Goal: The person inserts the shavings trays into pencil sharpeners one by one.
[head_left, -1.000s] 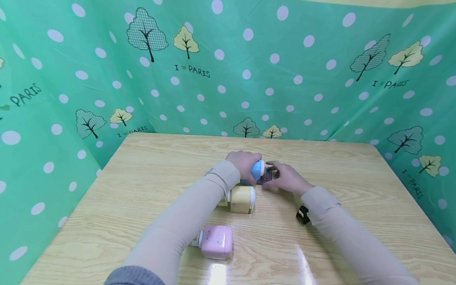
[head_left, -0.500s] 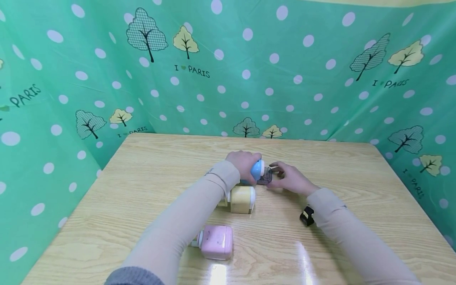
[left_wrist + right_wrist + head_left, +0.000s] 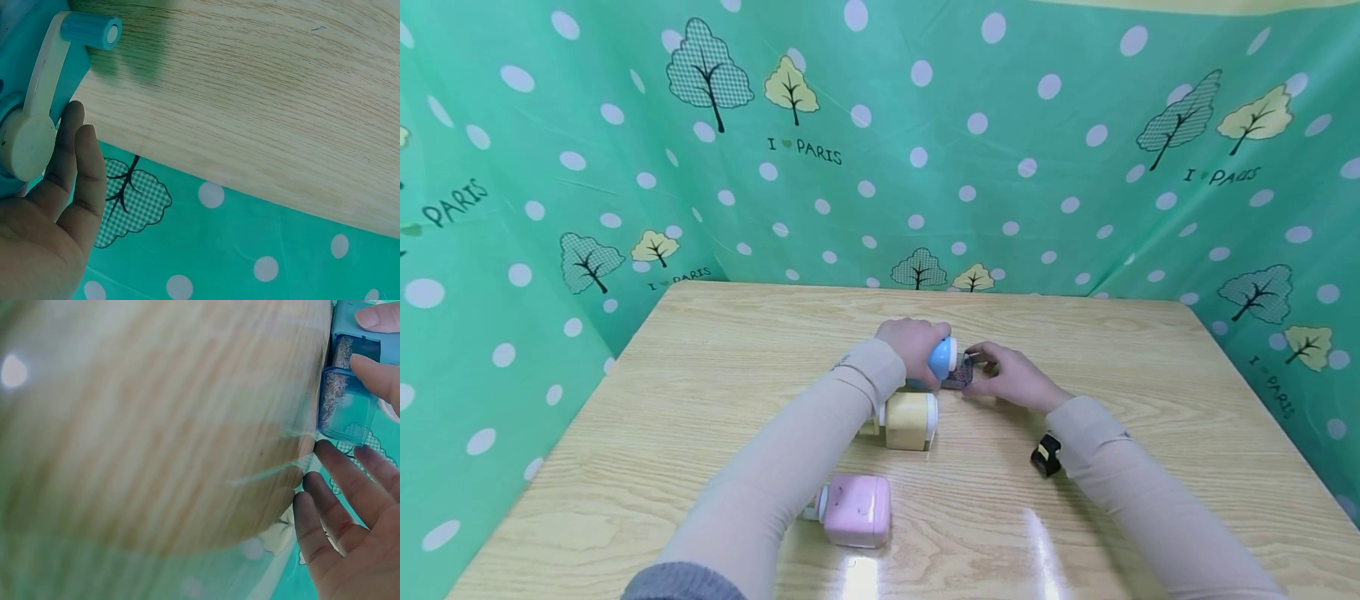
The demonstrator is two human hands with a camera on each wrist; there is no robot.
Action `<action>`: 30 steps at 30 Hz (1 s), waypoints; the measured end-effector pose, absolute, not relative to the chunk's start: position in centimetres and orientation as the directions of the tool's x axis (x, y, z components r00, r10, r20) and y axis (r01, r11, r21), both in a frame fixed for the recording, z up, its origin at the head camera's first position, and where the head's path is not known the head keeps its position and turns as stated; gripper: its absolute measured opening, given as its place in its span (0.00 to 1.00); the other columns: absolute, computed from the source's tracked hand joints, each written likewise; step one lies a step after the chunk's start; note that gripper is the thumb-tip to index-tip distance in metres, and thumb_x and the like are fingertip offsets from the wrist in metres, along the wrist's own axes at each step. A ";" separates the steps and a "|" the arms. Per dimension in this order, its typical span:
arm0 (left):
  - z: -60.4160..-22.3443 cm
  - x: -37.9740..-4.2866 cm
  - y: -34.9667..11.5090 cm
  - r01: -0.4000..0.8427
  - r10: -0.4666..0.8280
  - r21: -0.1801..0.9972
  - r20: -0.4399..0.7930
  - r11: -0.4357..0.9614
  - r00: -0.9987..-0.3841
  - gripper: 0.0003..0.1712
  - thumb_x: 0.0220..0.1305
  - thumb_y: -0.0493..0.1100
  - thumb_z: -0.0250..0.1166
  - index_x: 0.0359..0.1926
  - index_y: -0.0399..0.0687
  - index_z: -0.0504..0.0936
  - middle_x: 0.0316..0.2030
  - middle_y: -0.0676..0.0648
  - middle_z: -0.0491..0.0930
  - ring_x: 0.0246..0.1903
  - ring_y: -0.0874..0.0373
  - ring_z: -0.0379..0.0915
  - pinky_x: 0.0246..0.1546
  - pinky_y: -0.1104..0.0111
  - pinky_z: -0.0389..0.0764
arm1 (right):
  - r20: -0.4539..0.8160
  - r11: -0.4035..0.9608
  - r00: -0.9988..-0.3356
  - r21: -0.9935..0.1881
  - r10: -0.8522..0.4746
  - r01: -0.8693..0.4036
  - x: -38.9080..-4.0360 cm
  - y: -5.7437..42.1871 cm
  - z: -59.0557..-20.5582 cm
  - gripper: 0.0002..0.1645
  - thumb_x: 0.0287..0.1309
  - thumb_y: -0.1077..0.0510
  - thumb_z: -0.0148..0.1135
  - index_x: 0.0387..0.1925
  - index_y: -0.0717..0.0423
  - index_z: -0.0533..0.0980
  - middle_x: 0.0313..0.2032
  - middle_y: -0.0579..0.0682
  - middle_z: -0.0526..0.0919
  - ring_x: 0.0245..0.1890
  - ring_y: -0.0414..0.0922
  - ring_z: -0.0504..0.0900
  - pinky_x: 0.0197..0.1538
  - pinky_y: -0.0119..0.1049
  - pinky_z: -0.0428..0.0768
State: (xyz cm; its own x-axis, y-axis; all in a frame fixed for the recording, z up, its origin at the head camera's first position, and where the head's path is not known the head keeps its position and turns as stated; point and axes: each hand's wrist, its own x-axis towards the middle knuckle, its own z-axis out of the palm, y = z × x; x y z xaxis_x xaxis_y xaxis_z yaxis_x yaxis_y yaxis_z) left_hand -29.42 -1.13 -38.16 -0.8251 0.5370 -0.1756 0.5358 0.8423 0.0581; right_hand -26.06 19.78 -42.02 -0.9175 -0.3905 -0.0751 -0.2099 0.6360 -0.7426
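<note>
My left hand (image 3: pixel 912 346) grips a blue hand-crank pencil sharpener (image 3: pixel 939 360) near the far middle of the table. Its cream crank arm (image 3: pixel 45 75) with a blue knob (image 3: pixel 87 30) shows in the left wrist view, beside two extended fingers. At the sharpener's right end, the clear drawer (image 3: pixel 957 374) sticks partly out of the body. Grey shavings lie inside this drawer, seen in the right wrist view. My right hand (image 3: pixel 1011 377) holds the drawer with thumb and forefinger at its sides, the other fingers spread below it.
A yellow sharpener (image 3: pixel 908 421) lies just nearer than the blue one, partly behind the left forearm. Closer to me lies a pink sharpener (image 3: pixel 856 510). The wooden table (image 3: pixel 745 358) ends at a green dotted curtain (image 3: pixel 1045 192).
My right hand has shifted slightly to the right, and more of the clear drawer shows between the hands. The left hand and the blue sharpener have stayed in place.
</note>
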 end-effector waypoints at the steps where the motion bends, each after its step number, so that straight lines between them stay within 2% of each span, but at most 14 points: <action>1: -38.2 -29.4 -1.1 0.536 0.537 0.059 -0.176 0.842 -0.825 0.44 0.39 0.64 0.78 0.58 0.58 0.74 0.46 0.52 0.83 0.40 0.56 0.79 0.38 0.60 0.81 | -0.076 0.637 -0.918 -0.742 -0.390 -0.210 -26.1 19.8 -42.0 0.47 0.48 0.50 0.75 0.66 0.67 0.70 0.59 0.66 0.79 0.58 0.60 0.76 0.62 0.58 0.73; 10: -38.2 -29.4 -1.1 0.536 0.536 0.053 -0.177 0.843 -0.826 0.44 0.39 0.65 0.77 0.58 0.58 0.74 0.46 0.53 0.83 0.40 0.57 0.79 0.37 0.61 0.81 | -0.073 0.641 -0.918 -0.737 -0.390 -0.214 -26.2 19.7 -42.0 0.48 0.47 0.48 0.76 0.66 0.68 0.70 0.59 0.66 0.79 0.57 0.60 0.77 0.61 0.57 0.73; 22: -37.8 -29.1 -1.2 0.537 0.538 0.060 -0.180 0.842 -0.824 0.44 0.40 0.64 0.77 0.58 0.58 0.73 0.46 0.53 0.83 0.40 0.57 0.79 0.38 0.61 0.81 | -0.080 0.649 -0.914 -0.729 -0.397 -0.218 -26.2 19.4 -41.8 0.44 0.49 0.51 0.74 0.65 0.68 0.71 0.58 0.67 0.80 0.58 0.62 0.77 0.64 0.59 0.71; 30: -37.7 -29.1 -1.2 0.539 0.541 0.065 -0.180 0.840 -0.821 0.43 0.40 0.64 0.77 0.58 0.58 0.73 0.47 0.52 0.83 0.40 0.56 0.79 0.39 0.61 0.81 | -0.082 0.650 -0.909 -0.725 -0.409 -0.227 -26.5 19.3 -41.9 0.44 0.50 0.51 0.74 0.65 0.68 0.71 0.59 0.67 0.79 0.57 0.61 0.77 0.62 0.58 0.73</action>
